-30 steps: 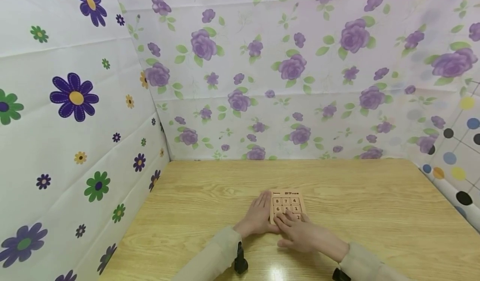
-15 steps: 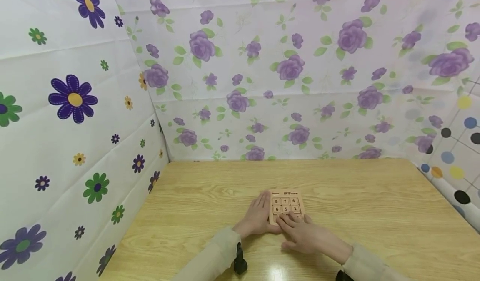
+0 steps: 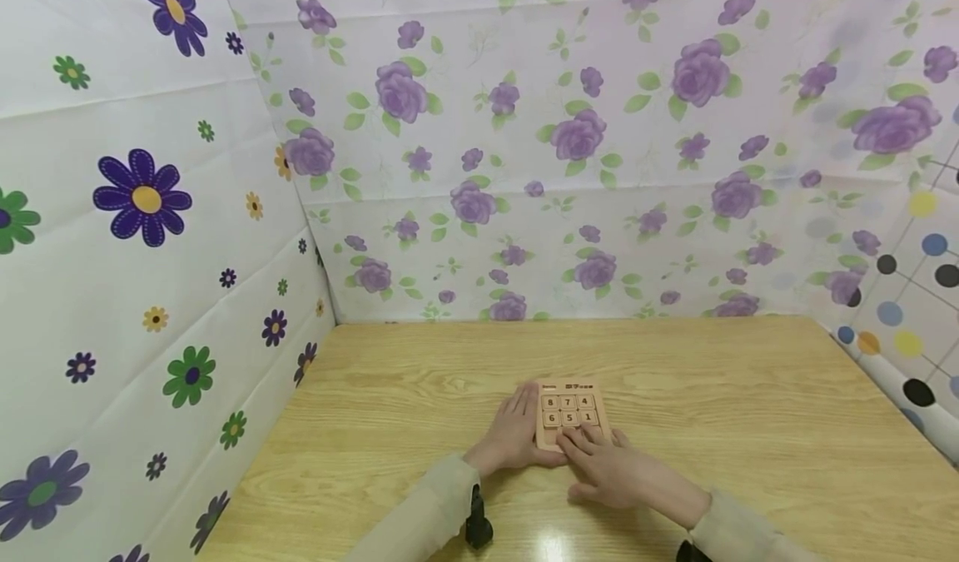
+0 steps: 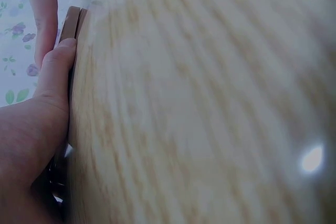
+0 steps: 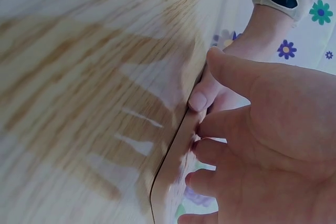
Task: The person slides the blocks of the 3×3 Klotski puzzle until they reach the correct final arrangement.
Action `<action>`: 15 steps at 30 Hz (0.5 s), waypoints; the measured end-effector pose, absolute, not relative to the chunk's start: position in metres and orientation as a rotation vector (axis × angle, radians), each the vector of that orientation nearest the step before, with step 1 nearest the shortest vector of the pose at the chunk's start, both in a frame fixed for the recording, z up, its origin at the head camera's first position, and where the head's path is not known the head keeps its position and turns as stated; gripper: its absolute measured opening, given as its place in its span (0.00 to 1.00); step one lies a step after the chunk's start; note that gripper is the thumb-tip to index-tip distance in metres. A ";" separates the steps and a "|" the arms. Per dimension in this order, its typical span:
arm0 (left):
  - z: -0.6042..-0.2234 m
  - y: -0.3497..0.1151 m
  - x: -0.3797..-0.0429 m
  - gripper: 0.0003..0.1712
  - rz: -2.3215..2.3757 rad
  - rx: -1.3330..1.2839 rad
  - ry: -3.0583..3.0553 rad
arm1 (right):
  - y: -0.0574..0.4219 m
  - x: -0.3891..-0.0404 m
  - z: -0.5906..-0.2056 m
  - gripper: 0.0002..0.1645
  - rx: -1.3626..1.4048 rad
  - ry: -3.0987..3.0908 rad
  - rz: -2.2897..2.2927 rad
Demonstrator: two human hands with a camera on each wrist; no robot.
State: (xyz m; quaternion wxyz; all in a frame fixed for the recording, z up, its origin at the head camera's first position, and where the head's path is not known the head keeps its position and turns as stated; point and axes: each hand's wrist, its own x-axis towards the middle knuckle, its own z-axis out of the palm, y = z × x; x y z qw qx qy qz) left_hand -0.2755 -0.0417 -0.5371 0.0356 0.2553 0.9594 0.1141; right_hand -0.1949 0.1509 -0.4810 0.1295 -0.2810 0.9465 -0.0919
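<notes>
Likely a sliding step: left hand (image 3: 513,430), fingers straight, braces left side of pale-wood rectangular number puzzle (image 3: 558,381); right hand (image 3: 610,467), fingers extended, touches its bottom row. Next needs light push.

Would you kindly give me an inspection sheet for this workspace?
Surface: wood-grain table; glare near the front.
Job's things: number puzzle board on the table; upper tiles read 8, 7, 4 over 6, 5, 1.
Clutter: nothing seen.
Hands: left hand rests along the board's left side; right hand covers part of its lower row; black devices on both wrists.
Cables: nothing seen.
Surroundings: printed sheets behind and on both sides.
</notes>
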 end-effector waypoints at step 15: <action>-0.533 -0.042 -0.272 0.74 0.409 0.806 2.929 | 0.158 -0.193 -0.480 0.49 -0.824 2.750 -0.262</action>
